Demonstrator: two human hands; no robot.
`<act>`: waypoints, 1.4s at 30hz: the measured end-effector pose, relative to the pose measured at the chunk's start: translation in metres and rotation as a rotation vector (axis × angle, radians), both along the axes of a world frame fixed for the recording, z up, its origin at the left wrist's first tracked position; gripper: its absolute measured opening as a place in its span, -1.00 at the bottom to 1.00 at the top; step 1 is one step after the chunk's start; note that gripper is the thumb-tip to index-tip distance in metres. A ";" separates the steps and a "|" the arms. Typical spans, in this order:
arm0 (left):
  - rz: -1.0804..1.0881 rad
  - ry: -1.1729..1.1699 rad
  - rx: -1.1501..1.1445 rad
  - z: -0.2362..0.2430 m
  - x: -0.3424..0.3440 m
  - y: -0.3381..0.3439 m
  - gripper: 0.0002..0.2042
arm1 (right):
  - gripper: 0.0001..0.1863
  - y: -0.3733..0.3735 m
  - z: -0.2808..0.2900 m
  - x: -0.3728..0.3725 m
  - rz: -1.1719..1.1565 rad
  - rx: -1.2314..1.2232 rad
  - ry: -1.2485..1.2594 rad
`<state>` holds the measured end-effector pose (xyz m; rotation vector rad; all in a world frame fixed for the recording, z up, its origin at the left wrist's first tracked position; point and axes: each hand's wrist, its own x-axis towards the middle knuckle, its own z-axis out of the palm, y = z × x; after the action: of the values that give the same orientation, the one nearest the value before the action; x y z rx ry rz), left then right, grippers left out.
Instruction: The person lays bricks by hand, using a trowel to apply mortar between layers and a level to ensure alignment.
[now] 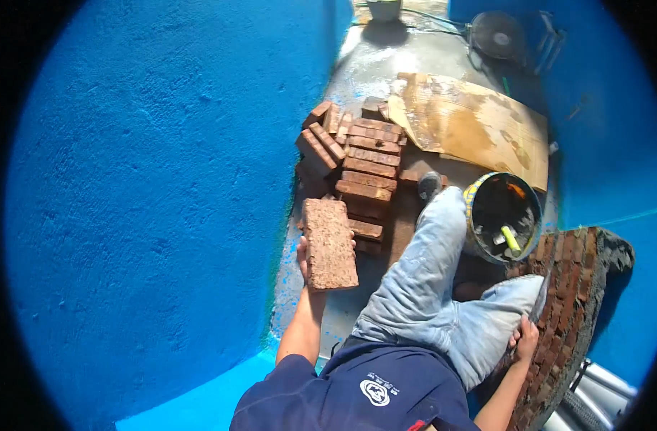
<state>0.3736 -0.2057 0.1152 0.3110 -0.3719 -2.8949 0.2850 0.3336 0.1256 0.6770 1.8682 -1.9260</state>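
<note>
My left hand grips a red brick from below and holds it flat above the floor, just in front of a stack of red bricks. My right hand is closed on the handle of a trowel, whose blade points up beside my bent knee. That hand rests against a low curved brick wall topped with dark mortar. My legs in light jeans stretch between the two hands.
A bucket holding dark mortar and a yellow-handled tool stands beside my leg. Worn cardboard sheets lie behind it. A blue wall fills the left side. A fan sits at the far end of the grey floor.
</note>
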 end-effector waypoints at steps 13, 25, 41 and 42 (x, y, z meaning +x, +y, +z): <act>-0.440 0.212 -0.158 0.092 -0.096 0.062 -0.10 | -0.62 0.009 0.015 -0.005 -0.018 0.141 0.030; -0.897 0.139 -0.971 0.188 -0.214 0.217 -0.29 | -0.60 -0.015 0.007 0.012 -0.027 0.194 0.002; -0.637 0.515 -2.462 0.168 -0.400 0.590 -0.08 | -0.62 0.012 0.019 0.021 -0.070 0.341 -0.010; -0.635 0.508 -2.461 0.164 -0.404 0.593 -0.08 | -0.61 0.012 0.018 0.021 -0.098 0.314 -0.011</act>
<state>-0.0309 0.3871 0.2794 -0.9305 -3.1079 -0.6478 0.3059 0.3459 0.1439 0.8861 2.1921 -1.6944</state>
